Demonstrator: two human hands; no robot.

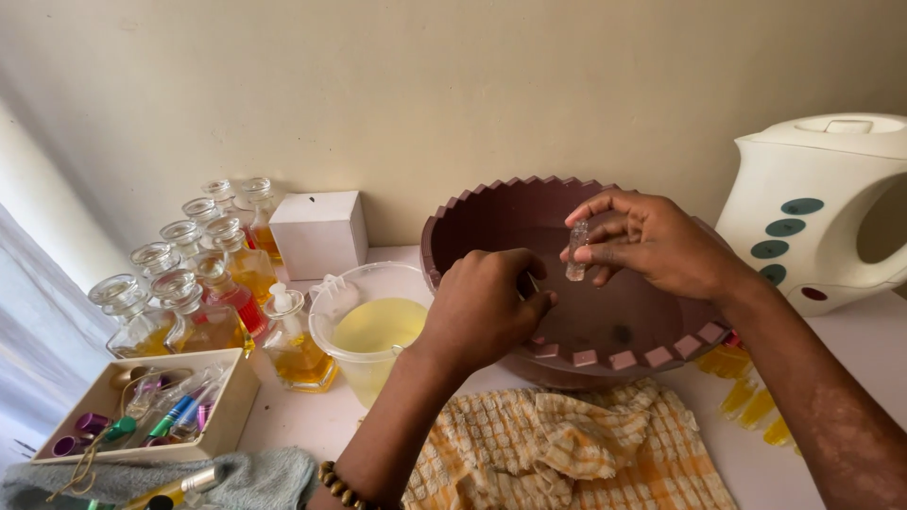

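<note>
My right hand holds a small clear glass vial upright between thumb and fingers, above a large brown plastic basin with a notched rim and water inside. My left hand hovers over the basin's near rim, its fingers pinched shut on something small that I cannot make out. A beaded bracelet circles my left wrist.
A clear jug of yellow liquid stands left of the basin. Several glass bottles with amber and red liquid, a white box, a tray of small vials, a white kettle, a checked cloth and a grey towel surround it.
</note>
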